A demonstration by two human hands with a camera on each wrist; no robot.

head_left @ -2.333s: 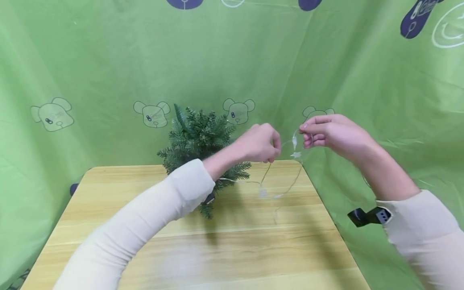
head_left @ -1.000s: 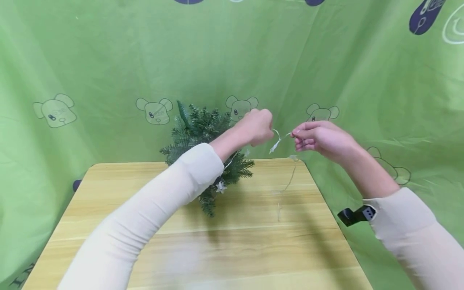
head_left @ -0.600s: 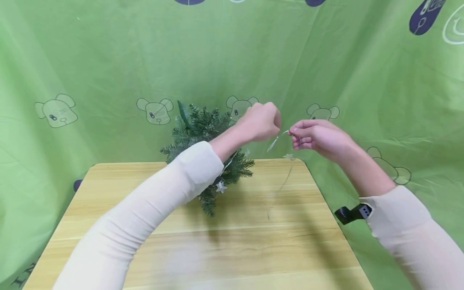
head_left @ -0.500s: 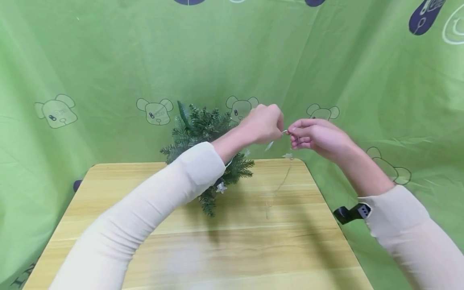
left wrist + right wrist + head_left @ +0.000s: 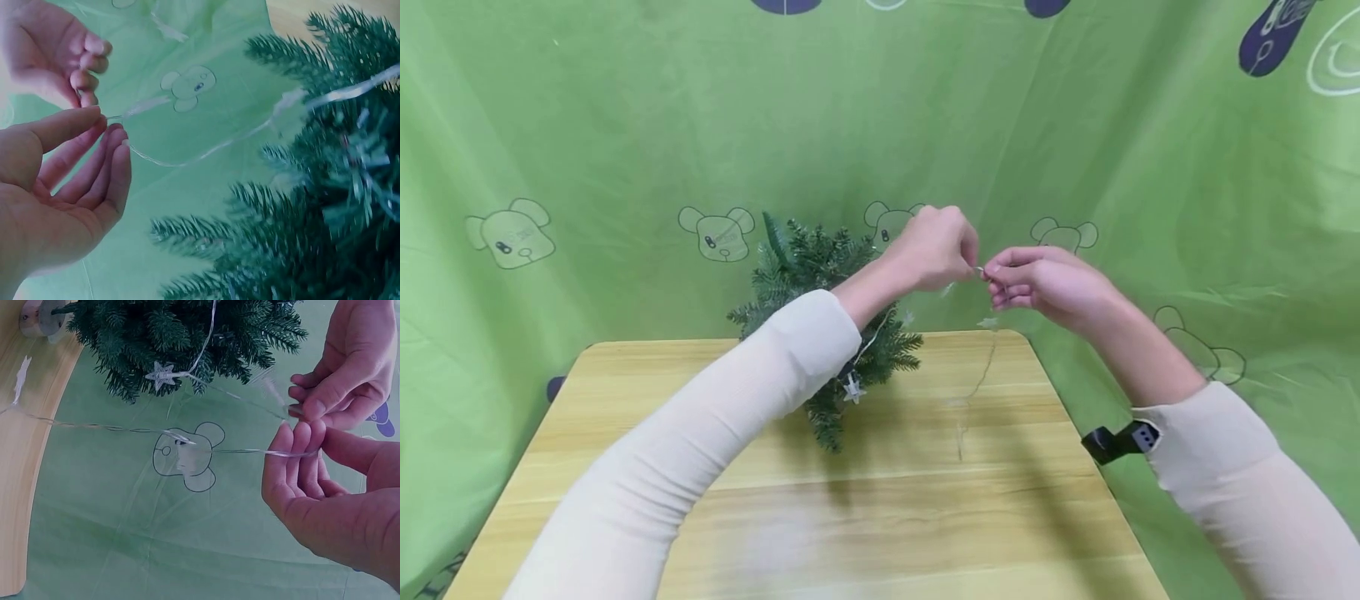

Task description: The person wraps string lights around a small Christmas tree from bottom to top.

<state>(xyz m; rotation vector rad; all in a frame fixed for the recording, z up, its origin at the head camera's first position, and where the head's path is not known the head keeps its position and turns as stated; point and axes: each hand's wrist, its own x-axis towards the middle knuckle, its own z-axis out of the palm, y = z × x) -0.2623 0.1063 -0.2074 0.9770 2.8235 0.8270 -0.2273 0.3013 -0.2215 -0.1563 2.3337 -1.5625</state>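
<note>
My left hand (image 5: 928, 248) pinches the thin clear wire of a string of star-shaped fairy lights (image 5: 164, 375). Just to its right, my right hand (image 5: 1052, 283) pinches the same wire between thumb and fingertips. The fingertips of both hands almost meet. A small green artificial Christmas tree (image 5: 820, 275) stands behind my left forearm, which hides part of it. From the tree's branches the wire runs up to my left hand, with one star (image 5: 853, 389) against the lower front. Another length hangs from my right hand, over the table, with a star (image 5: 988, 322) near its top.
The tree stands on a light wooden table (image 5: 760, 500), near its back edge; its pale round base (image 5: 40, 317) shows in the right wrist view. Green printed cloth (image 5: 625, 125) hangs behind and beside the table. A black strap-like piece (image 5: 1120, 442) sticks out at my right cuff.
My right hand has moved left, closing the gap between the hands. My left hand has risen slightly, and the wire from the tree now goes up to it instead of stretching rightward over the table.
</note>
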